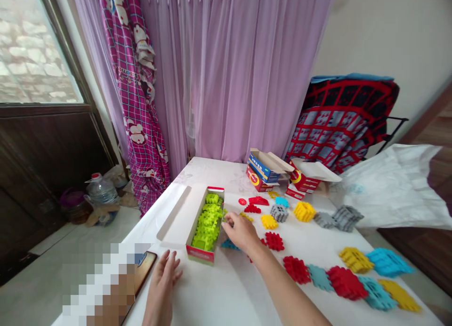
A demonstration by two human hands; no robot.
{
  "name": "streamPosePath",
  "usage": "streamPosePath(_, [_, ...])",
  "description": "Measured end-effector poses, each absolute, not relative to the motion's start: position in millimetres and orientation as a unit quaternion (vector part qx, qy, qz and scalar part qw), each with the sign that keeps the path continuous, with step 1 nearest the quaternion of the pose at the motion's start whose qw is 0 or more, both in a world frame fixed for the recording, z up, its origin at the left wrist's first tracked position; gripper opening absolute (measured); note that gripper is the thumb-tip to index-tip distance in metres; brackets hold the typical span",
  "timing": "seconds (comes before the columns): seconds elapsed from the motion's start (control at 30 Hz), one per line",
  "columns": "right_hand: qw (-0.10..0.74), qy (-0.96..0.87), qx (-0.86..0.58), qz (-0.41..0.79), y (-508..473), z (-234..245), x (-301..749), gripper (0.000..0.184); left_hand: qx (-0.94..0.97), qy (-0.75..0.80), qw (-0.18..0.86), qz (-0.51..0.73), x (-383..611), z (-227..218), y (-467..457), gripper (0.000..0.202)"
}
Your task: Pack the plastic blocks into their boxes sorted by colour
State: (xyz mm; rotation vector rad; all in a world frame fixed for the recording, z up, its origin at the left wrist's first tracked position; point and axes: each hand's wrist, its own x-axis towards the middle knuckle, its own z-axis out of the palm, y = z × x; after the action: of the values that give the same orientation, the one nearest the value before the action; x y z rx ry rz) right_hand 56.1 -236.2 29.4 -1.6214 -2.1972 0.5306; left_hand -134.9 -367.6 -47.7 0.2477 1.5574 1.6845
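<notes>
An open cardboard box [200, 254] with red edges lies on the table, filled with lime-green plastic building pieces [205, 227]. My right hand [240, 230] is at the box's right side, fingers pinched together. A small green building piece [224, 213] shows at its fingertips, mostly hidden by them. My left hand [164, 270] rests by the near left corner of the box, apart from it, fingers loosely spread and holding nothing. Just right of the box, under my right forearm, a blue piece [229, 244] is partly covered.
Red interlocking pieces [274, 241], yellow blocks [304, 211], grey blocks [347, 218] and blue blocks [388, 261] are spread over the table's right half. Open boxes [263, 168] stand at the back beside a white bag [391, 189]. A phone [145, 269] lies at the left edge.
</notes>
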Motion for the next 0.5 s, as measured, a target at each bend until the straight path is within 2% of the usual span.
streamPosePath(0.1, [0.193,-0.771,-0.569,0.21,-251,22,51,0.026,0.086,0.583,0.405,0.699,-134,-30,-351,0.026])
streamPosePath(0.17, [0.198,-0.769,-0.567,0.219,-258,21,48,0.028,0.088,0.583,0.395,0.705,-132,-19,-337,0.017])
streamPosePath(0.5, [0.232,-0.765,-0.545,0.253,-292,3,73,0.033,0.083,0.596,0.351,0.718,-126,-12,-302,0.032])
